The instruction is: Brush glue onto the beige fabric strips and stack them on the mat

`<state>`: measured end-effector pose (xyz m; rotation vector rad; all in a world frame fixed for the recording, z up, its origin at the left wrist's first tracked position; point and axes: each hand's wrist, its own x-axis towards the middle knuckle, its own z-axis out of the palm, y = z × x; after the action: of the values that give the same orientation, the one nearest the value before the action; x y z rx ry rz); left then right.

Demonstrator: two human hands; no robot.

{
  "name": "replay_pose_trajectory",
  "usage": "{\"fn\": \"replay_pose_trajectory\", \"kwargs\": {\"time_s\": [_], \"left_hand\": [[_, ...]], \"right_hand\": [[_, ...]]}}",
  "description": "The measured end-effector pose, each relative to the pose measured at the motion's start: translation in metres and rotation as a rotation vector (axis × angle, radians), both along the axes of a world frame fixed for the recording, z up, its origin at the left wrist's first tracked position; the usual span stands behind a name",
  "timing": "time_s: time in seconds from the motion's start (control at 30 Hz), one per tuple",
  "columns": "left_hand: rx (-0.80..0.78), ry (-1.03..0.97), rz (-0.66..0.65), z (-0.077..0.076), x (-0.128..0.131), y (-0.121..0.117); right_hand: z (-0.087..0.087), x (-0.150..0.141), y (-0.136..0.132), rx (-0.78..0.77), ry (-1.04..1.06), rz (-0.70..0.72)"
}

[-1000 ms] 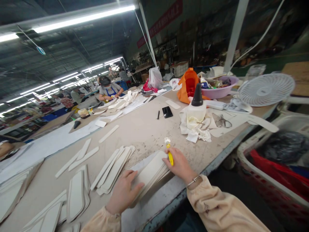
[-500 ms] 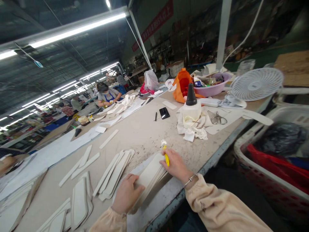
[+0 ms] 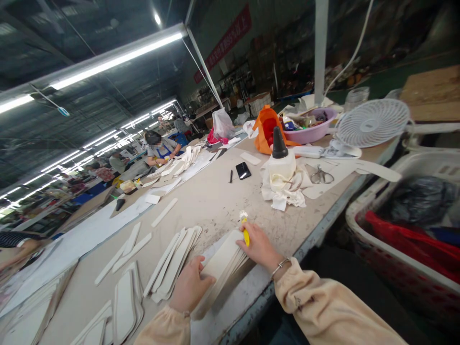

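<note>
A stack of off-white strips [image 3: 223, 256] with rounded ends lies fanned along one side near the table's front edge. My left hand [image 3: 189, 285] rests at its left side, thumb over the top strip and fingers apart. In my right hand [image 3: 259, 244], at the stack's far end, is a small yellow-handled brush [image 3: 246, 232] with a whitish, clumped tip pointing away from me. The fingers are closed round its handle, and the hand touches the stack's corner. Just left of my left hand lies another fanned pile of strips [image 3: 176, 263].
More strip piles [image 3: 125, 306] lie to the left. Beyond my right hand are a black-nozzled white bottle [image 3: 282, 165] wrapped in cloth, scissors [image 3: 321, 176], a phone [image 3: 243, 170] and a fan [image 3: 373, 123]. A plastic basket [image 3: 406, 254] stands at right. A co-worker [image 3: 160, 148] sits farther back.
The view has shifted slightly, so the table's contents sit a little differently in the picture. Both hands stay at the stack, and the brush remains in my right hand.
</note>
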<state>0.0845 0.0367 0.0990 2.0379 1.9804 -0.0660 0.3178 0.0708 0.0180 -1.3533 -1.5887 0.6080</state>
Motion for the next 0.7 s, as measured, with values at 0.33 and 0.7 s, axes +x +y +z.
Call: {"fn": "replay_pose_trajectory", "kwargs": {"time_s": [0.33,0.7], "left_hand": [[-0.026,-0.018,-0.059,0.006,0.008,0.005],[-0.194,-0.780,0.100,0.049,0.016,-0.034]], "right_hand": [[-0.006,-0.007,0.002,0.049,0.069,0.015],[0.073,0.006,-0.010,0.042,0.865,0.206]]}}
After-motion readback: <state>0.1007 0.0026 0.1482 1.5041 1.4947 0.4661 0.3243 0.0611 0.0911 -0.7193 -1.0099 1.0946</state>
